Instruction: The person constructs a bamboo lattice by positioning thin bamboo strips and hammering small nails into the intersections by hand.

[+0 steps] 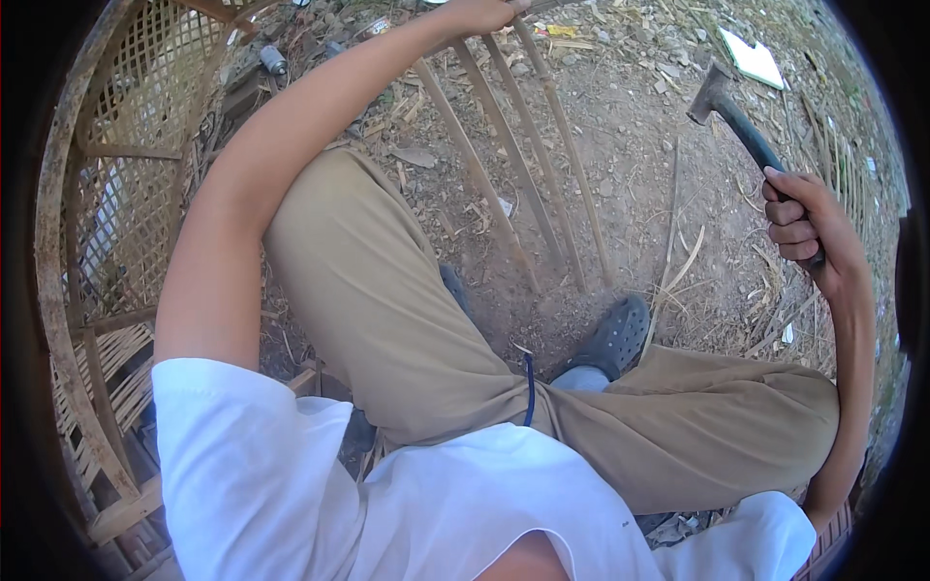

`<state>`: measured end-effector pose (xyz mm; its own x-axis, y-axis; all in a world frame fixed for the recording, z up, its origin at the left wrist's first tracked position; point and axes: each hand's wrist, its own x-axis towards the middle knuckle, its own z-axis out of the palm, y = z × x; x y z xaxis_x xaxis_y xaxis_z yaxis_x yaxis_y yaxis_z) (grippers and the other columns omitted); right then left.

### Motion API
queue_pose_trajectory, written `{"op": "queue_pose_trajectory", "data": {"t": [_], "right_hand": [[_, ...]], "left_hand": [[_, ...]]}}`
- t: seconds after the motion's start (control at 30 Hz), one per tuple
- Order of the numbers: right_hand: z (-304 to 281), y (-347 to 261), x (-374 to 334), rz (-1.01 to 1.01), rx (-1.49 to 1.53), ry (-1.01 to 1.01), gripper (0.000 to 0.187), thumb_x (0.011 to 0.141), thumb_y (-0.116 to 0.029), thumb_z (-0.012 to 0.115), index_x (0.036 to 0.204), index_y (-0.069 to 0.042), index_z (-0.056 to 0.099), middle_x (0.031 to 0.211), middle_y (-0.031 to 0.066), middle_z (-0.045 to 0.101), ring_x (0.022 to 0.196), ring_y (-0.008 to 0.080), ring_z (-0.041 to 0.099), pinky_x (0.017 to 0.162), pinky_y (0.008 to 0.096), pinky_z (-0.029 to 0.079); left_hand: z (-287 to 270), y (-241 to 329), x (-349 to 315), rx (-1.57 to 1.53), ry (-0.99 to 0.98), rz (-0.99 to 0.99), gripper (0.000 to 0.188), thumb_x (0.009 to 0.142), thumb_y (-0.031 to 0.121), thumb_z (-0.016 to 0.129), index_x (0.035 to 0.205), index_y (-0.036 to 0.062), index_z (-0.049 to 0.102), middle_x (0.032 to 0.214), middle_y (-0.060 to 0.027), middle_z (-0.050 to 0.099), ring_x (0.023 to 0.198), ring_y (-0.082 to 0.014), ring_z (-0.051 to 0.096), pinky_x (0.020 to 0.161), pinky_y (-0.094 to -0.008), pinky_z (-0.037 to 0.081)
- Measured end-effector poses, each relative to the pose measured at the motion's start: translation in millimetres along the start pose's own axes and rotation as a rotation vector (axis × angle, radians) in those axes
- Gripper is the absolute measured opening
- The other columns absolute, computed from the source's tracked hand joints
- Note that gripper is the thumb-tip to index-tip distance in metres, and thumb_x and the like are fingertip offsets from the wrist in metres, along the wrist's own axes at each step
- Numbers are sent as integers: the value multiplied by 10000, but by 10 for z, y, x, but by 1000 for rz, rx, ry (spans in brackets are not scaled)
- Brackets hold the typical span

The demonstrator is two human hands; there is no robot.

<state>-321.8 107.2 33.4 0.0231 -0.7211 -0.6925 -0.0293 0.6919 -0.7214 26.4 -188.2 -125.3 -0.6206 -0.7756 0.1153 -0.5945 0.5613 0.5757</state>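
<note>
My right hand (806,225) is wrapped round the dark handle of a hammer (752,134), raised at the right with its metal head up and to the left. My left arm reaches far forward to the top edge of the view. There my left hand (482,15) is closed at the upper end of a frame of several thin wooden slats (504,145), partly cut off by the view's edge. The slats slant down toward me, their lower ends on the dirt near my feet.
A woven bamboo lattice panel in a wooden frame (60,208) stands close at my left. A spray can (273,60) lies beyond it. A white flat piece (752,58) lies at the far right. Wood chips and stones litter the dirt. My clog (618,334) is near the slats' ends.
</note>
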Motion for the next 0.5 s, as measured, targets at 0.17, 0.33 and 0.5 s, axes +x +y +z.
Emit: {"op": "queue_pose_trajectory", "data": {"t": [0.17,0.33,0.5], "right_hand": [[-109,30,-77,18,12,26,226,1007,-206,546,817,-104,479,580,-129,300,417,-46,237,314,148,170],[-137,82,-69,31,44,-11,226,1009,-218,551,824,-103,490,585,-131,299,418,-50,236,314,144,166],[-209,149,-214,48,64,55,223,1017,-223,540,836,-102,490,593,-132,298,432,-51,235,318,138,172]], "left_hand": [[262,-108,208,-5,45,-83,380,933,343,543,925,-22,649,833,-198,670,835,-301,657,732,-429,491],[283,-316,350,51,52,-48,395,917,376,554,922,3,683,848,-220,685,829,-349,665,726,-446,498],[302,-187,484,155,24,32,347,975,364,538,1214,132,632,856,-176,693,850,-333,672,741,-448,502]]}}
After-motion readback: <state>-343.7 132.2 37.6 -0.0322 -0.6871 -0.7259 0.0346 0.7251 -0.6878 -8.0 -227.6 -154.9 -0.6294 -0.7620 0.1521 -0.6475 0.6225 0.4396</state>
